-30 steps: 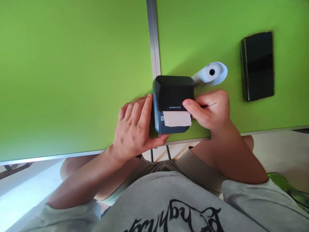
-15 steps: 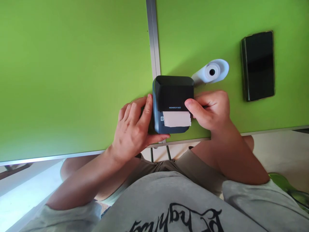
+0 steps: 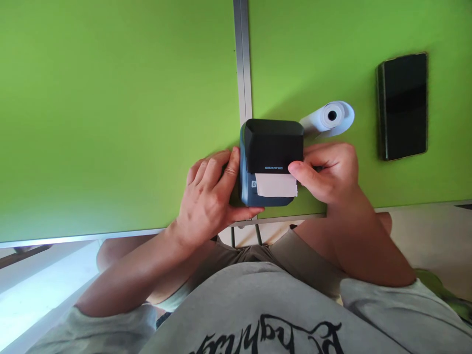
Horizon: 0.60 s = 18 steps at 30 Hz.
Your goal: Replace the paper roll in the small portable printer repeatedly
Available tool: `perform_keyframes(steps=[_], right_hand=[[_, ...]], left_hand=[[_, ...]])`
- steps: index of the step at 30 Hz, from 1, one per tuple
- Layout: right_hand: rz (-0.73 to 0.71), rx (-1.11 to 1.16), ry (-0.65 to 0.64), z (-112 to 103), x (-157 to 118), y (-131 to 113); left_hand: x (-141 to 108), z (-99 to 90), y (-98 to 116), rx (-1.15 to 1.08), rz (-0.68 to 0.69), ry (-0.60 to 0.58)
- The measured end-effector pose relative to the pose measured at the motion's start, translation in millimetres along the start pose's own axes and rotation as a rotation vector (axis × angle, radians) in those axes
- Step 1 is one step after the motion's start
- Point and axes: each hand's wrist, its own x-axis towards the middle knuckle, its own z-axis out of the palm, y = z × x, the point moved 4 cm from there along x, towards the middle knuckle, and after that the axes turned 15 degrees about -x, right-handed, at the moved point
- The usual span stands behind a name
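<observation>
A small label printer [image 3: 275, 145], with a black lid and a dark blue body, stands near the table's front edge. From its front slot sticks a strip of pale pinkish paper [image 3: 276, 185] with a ragged end. My left hand [image 3: 212, 191] steadies the printer from the left, fingertips on its side and thumb along the front. On the other side, my right hand [image 3: 328, 172] grips the printer's right edge, its thumb on the lid's front corner and the fingers curled below. Some of the right fingertips are hidden.
Just behind the printer on the right lies a roll of white paper [image 3: 334, 116], partly unrolled. A black phone [image 3: 404, 105] in a case rests farther right. A metal seam [image 3: 241, 59] divides the green tabletop [image 3: 118, 98].
The whole view has shifted slightly, so everything on the table appears a little farther right and lower. Both hands keep their places on the printer, and the lid looks closed in both frames.
</observation>
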Motion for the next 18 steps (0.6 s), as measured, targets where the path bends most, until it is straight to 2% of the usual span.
perform_keyframes(steps=[6,18], right_hand=[[-0.059,0.008,-0.013,-1.7,-0.9,-0.1],[-0.103,-0.168,-0.039,-5.9,-3.5,2.3]], left_hand=[[0.5,0.4,0.1,0.026,0.012,0.015],[1.5,-1.8,-0.8,0.023,0.028,0.006]])
